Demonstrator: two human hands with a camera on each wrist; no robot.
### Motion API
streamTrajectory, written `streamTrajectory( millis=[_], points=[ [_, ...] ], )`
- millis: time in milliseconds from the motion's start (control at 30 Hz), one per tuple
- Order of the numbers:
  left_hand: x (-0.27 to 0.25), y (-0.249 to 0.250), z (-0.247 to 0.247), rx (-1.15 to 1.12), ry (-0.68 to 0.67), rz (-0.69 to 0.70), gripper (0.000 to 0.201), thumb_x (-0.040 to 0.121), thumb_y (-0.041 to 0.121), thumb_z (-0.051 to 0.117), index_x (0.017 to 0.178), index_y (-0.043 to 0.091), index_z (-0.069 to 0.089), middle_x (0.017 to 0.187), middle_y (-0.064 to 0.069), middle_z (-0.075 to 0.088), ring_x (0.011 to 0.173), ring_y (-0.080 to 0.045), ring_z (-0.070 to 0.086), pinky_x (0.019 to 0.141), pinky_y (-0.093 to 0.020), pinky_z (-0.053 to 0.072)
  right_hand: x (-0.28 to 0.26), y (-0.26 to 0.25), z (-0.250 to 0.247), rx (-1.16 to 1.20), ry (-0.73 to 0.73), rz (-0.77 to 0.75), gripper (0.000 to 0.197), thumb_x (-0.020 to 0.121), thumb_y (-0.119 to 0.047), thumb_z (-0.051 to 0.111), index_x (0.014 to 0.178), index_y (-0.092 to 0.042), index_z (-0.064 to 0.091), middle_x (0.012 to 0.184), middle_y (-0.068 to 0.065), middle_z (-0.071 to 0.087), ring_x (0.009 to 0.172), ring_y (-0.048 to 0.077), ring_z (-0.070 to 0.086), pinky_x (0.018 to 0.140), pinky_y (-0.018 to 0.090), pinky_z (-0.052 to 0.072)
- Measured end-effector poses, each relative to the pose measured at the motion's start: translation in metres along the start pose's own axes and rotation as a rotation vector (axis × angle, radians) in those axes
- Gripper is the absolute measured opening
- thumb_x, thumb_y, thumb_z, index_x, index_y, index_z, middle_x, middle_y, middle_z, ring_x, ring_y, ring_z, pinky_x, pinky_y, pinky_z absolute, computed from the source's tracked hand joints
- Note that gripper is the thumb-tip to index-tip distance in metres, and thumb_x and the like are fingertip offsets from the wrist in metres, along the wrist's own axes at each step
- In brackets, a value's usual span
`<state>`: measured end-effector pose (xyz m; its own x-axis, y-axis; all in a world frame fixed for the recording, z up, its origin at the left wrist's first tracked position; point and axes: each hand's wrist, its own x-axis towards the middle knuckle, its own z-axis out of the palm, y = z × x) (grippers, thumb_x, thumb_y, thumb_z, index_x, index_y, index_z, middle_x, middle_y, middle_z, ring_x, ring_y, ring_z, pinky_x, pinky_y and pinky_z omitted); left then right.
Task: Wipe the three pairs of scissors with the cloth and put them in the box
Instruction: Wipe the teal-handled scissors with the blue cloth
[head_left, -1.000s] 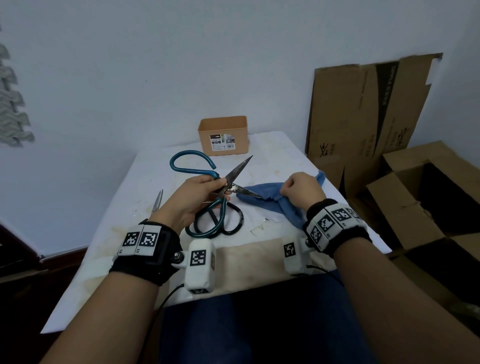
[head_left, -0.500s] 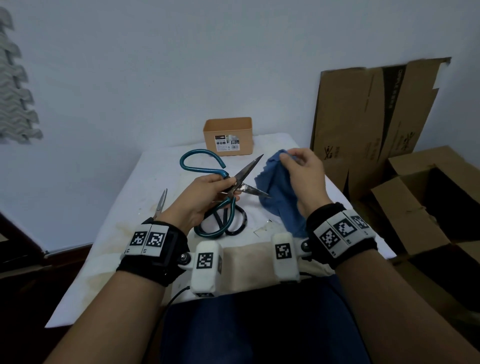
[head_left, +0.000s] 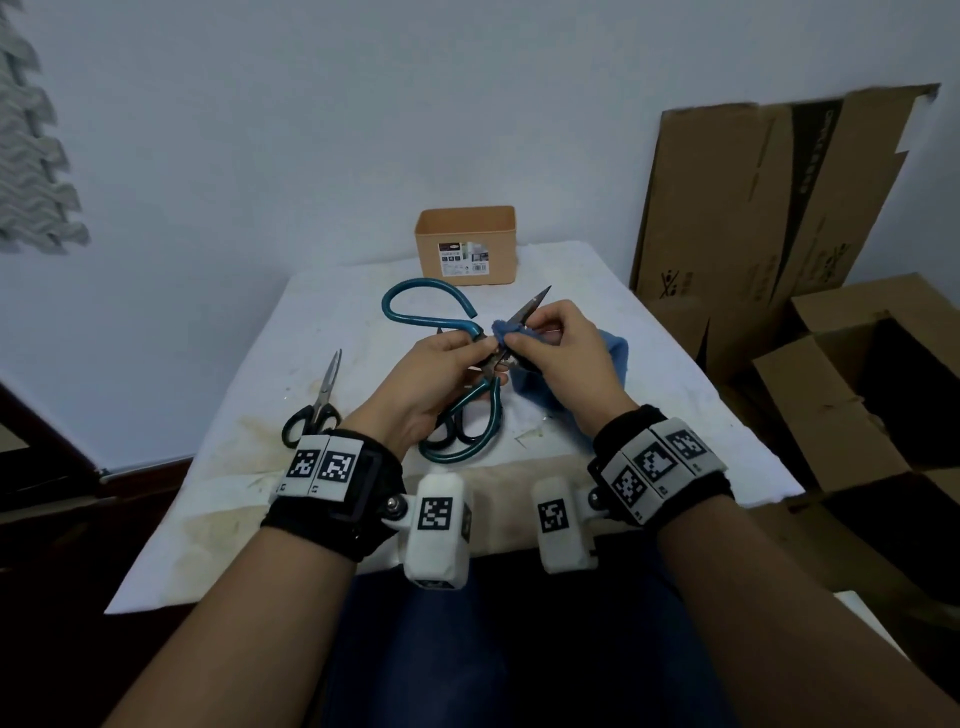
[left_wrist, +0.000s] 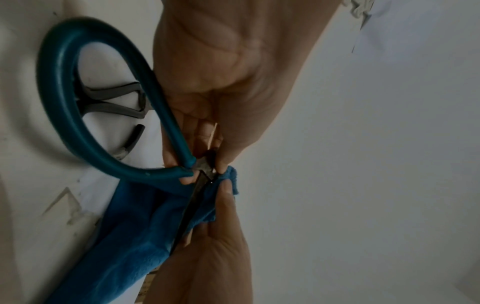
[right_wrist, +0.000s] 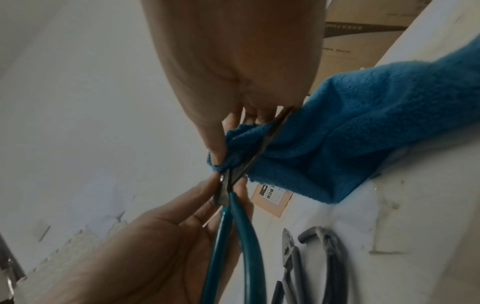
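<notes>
The large teal-handled scissors (head_left: 415, 307) are held open above the table, my left hand (head_left: 441, 364) pinching them at the pivot (left_wrist: 205, 164). With my right hand (head_left: 550, 345) I pinch the blue cloth (head_left: 615, 358) around one blade close to the pivot; the other blade's tip (head_left: 540, 299) pokes out past my fingers. The cloth (right_wrist: 363, 133) hangs down to the right. A black-handled pair (head_left: 457, 428) lies on the table under the teal one. A smaller black-handled pair (head_left: 317, 405) lies at the left. The tan box (head_left: 466, 244) stands at the table's far edge.
The white table (head_left: 597, 291) is stained near its front left. Flattened cardboard (head_left: 779, 197) leans on the wall at the right, and an open carton (head_left: 883, 395) stands on the floor beside the table.
My right hand lifted the blue cloth off the table and brought it left onto the scissor blade, where it now pinches it. The left hand kept its hold on the teal scissors.
</notes>
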<state>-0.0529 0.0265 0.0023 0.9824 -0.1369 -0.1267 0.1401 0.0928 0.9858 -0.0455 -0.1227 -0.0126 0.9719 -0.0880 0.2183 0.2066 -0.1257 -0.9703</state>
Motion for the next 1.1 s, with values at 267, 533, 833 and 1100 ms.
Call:
streamTrajectory(
  millis=[267,533,833,1100],
  points=[
    [0.001,-0.004,-0.001,0.044,-0.066,0.005,0.017,0.099,0.001,0.054,0.113,0.001,0.064,0.090,-0.007,0.071,0.073,-0.013,0.071,0.068,-0.022,0.059,-0.001,0.000,-0.007,0.068,-0.063,0.084,0.021,0.084,-0.016,0.074,0.095,0.000,0.065,0.082,0.006,0.069,0.075,0.012,0.066,0.076,0.026,0.055],
    [0.004,-0.010,-0.002,0.048,-0.095,0.042,0.022,0.096,-0.002,0.059,0.117,0.000,0.065,0.105,-0.015,0.070,0.085,-0.018,0.069,0.087,-0.031,0.059,0.002,0.004,-0.007,-0.019,-0.073,0.151,0.027,0.080,-0.027,0.078,0.092,-0.012,0.059,0.095,0.012,0.072,0.090,0.024,0.070,0.086,0.040,0.057],
    [0.005,-0.013,0.000,0.098,-0.088,0.100,0.022,0.090,-0.009,0.063,0.107,0.005,0.067,0.100,-0.016,0.070,0.088,-0.020,0.069,0.086,-0.028,0.058,-0.003,-0.003,-0.006,-0.071,-0.077,0.111,0.033,0.084,-0.025,0.075,0.096,0.003,0.061,0.082,0.016,0.069,0.073,0.022,0.065,0.071,0.035,0.056],
    [0.005,-0.012,0.001,0.077,-0.086,0.099,0.017,0.091,-0.008,0.062,0.106,-0.001,0.063,0.095,-0.015,0.069,0.077,-0.018,0.069,0.079,-0.026,0.059,-0.005,-0.007,-0.009,-0.184,-0.032,0.021,0.026,0.091,-0.027,0.067,0.083,-0.003,0.061,0.071,0.005,0.060,0.057,0.003,0.051,0.048,0.007,0.039]
  ],
)
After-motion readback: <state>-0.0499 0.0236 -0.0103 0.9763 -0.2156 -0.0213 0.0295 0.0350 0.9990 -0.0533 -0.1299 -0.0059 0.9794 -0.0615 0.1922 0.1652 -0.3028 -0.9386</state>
